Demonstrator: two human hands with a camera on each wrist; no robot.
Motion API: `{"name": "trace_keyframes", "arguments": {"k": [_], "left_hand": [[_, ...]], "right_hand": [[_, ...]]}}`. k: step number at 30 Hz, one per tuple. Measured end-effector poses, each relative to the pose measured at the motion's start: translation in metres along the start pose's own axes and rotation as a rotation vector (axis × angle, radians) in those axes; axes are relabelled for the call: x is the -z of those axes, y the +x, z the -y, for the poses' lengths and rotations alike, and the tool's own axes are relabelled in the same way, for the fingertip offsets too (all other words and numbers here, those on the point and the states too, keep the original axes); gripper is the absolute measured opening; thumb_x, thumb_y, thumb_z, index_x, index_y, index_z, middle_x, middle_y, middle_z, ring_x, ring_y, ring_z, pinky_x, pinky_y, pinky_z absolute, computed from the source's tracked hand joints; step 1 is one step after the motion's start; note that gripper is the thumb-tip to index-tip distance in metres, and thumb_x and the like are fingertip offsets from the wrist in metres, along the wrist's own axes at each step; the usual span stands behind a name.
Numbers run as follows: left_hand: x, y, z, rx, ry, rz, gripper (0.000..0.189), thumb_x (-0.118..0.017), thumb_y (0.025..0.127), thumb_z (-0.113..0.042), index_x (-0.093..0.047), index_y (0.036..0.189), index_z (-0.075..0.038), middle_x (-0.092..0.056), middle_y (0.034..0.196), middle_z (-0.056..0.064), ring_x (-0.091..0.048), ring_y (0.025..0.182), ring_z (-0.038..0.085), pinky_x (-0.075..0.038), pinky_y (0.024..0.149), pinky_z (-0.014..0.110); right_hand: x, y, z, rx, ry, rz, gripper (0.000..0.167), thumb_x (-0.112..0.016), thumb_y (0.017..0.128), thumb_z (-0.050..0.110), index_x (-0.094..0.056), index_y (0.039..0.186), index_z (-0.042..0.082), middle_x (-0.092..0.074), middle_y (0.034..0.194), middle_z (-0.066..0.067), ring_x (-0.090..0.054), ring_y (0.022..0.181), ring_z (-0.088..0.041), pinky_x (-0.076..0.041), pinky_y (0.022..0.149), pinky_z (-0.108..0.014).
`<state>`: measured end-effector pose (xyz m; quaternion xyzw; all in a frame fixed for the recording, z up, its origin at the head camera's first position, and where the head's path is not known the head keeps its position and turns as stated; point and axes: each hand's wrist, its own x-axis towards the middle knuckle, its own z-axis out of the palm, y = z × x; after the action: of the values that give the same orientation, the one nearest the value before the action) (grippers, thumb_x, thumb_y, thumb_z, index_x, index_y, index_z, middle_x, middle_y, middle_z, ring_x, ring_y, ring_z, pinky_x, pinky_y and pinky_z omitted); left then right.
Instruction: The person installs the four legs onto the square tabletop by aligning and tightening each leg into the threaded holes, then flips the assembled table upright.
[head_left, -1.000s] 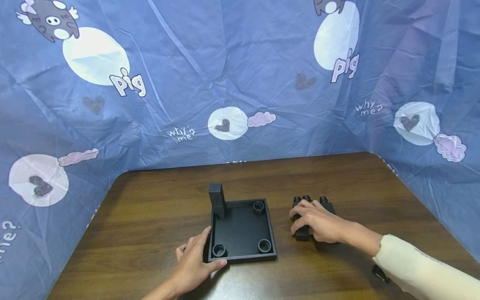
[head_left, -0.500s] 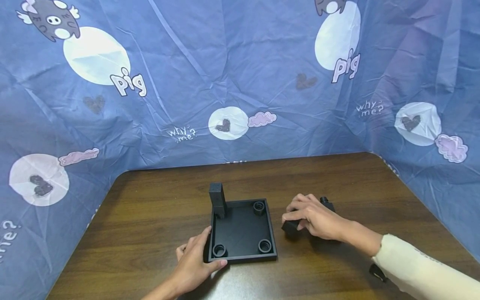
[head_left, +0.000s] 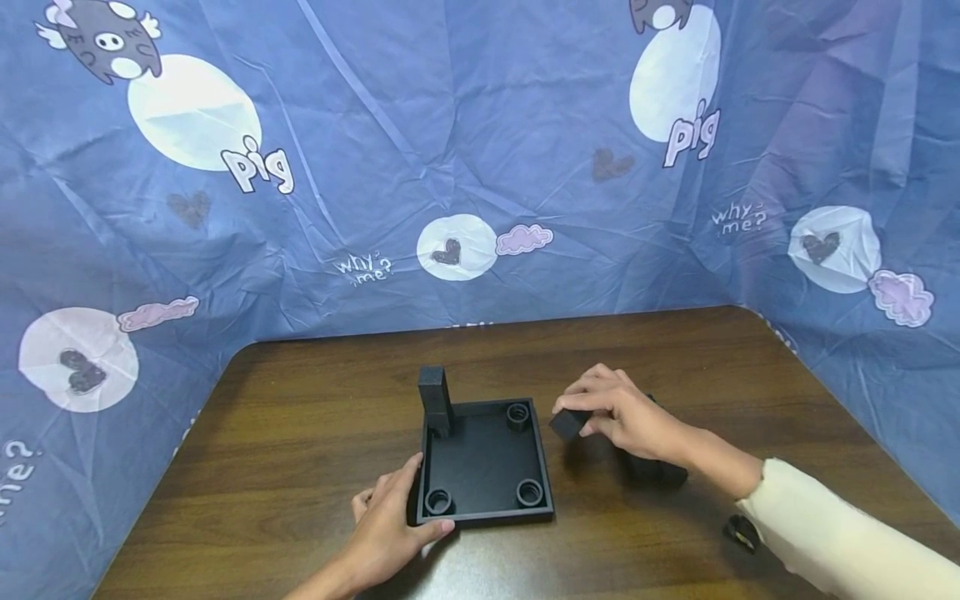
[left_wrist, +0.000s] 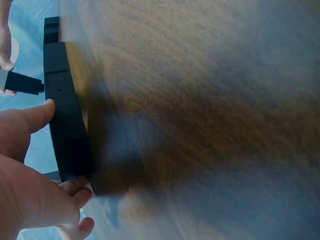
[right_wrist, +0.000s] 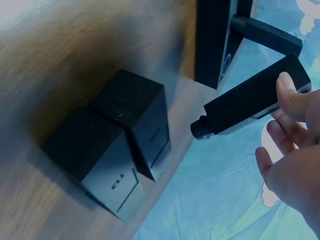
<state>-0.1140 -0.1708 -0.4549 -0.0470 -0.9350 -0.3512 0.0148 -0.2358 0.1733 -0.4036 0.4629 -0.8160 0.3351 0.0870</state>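
Observation:
A black square tabletop [head_left: 487, 462] with a raised rim lies bottom up on the wooden table. Ringed sockets show at three corners, and one table leg [head_left: 436, 400] stands upright at the far left corner. My left hand [head_left: 390, 525] grips the near left corner, thumb on the front edge and fingers along the left side. Right of the tabletop, my right hand [head_left: 622, 417] pinches a second table leg [right_wrist: 257, 95] in the air between thumb and fingers. Its threaded end [right_wrist: 201, 128] points away from the palm.
Two more black legs [right_wrist: 107, 122] lie side by side on the wooden table [head_left: 330, 400], partly behind my right hand in the head view. A small black object [head_left: 741, 532] shows beside the right sleeve [head_left: 832, 517]. A blue printed cloth [head_left: 375, 167] hangs behind the table.
My right hand has picked up one leg from the group on the right, lifting it and moving it left towards the tabletop. My left hand has stayed at its corner.

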Motion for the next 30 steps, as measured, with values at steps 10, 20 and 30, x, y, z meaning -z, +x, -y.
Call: {"name": "trace_keyframes", "arguments": {"k": [10,20,30], "left_hand": [[0.000,0.001,-0.001,0.029,-0.001,0.023,0.097,-0.093,0.076,-0.034,-0.044,0.152,0.001,-0.059,0.140,0.022,-0.051,0.127,0.038,-0.019,0.100,0.063],[0.001,0.001,0.000,0.028,-0.006,0.024,0.097,-0.093,0.077,-0.034,-0.044,0.152,0.002,-0.058,0.142,0.022,-0.051,0.128,0.038,-0.020,0.100,0.063],[0.002,0.002,-0.002,0.029,0.007,0.026,0.096,-0.092,0.077,-0.035,-0.043,0.153,0.001,-0.057,0.143,0.022,-0.051,0.128,0.038,-0.020,0.100,0.063]], "right_hand": [[0.002,0.016,0.003,-0.128,0.187,-0.112,0.044,-0.083,0.076,-0.009,-0.077,0.118,0.004,-0.075,0.114,-0.004,-0.056,0.106,-0.017,-0.044,0.091,-0.036],[0.004,0.028,0.007,-0.346,0.296,-0.118,0.044,-0.081,0.082,-0.003,-0.073,0.126,0.001,-0.069,0.120,-0.011,-0.053,0.106,-0.022,-0.047,0.087,-0.036],[-0.002,0.045,0.007,-0.389,0.352,-0.215,0.045,-0.084,0.081,0.000,-0.075,0.125,0.005,-0.073,0.110,-0.009,-0.060,0.108,-0.033,-0.046,0.092,-0.047]]}}
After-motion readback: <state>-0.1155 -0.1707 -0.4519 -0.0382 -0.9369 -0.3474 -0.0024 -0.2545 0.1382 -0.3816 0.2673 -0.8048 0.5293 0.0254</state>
